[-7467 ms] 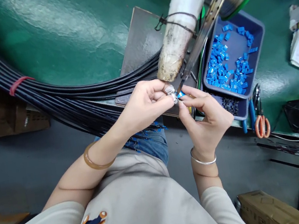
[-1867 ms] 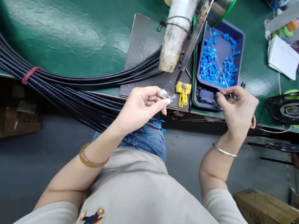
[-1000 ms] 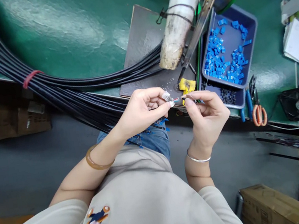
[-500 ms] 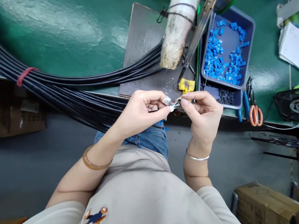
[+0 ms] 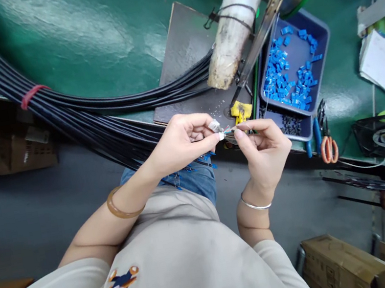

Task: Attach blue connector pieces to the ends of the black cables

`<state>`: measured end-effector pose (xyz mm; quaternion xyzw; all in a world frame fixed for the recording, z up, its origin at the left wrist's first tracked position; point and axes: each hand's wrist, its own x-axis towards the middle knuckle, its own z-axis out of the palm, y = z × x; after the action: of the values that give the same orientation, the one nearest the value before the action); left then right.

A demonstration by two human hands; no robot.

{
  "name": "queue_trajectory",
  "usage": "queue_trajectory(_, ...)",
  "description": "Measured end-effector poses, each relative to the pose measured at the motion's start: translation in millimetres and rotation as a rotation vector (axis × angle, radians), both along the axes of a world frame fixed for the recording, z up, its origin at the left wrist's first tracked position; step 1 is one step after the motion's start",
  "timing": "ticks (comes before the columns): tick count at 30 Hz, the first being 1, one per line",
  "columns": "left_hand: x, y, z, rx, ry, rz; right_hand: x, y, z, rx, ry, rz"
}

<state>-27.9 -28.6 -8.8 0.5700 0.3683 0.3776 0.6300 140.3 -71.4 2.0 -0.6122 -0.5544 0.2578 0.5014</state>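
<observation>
"Wires [image 5: 228,130], fanned out at the centre of the frame. How are they held?"

"The left hand [image 5: 186,140] grips them between thumb and forefinger, their coloured ends pointing right. The right hand [image 5: 263,144] has its thumb and forefinger closed by the tips; what sits between them is too small to tell."

"What could go wrong?"

"The ends are thin and splayed, so a slightly rough push from the right fingers could bend one or cross it over its neighbour. A loose pinch on the left could let the bunch twist, and the colours would swap places."

"And around them?"

"The metal arm [image 5: 261,47] and the tube [image 5: 230,40] come down from the upper right, just above the hands. If that arm's tip is hot, a careless lift could burn a finger. The yellow clip [image 5: 241,108] is close too; a knuckle could nudge it."

"What differs from the frame nearly two seconds back?"

"There, the right hand is off to the right, over the trays' near edge. Now it is beside the left hand, partly covering the clip. The left hand has the wires in both. The blue pieces [image 5: 276,69] lie in their tray [image 5: 325,41], right of centre, in both frames."
</observation>
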Motion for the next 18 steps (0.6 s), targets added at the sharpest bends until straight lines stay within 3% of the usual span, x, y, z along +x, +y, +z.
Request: queue_trajectory(18,0.3,0.5,-0.7,-0.014,-0.003,-0.019,0.3,-0.3,2.1,-0.041,-0.029,-0.016)
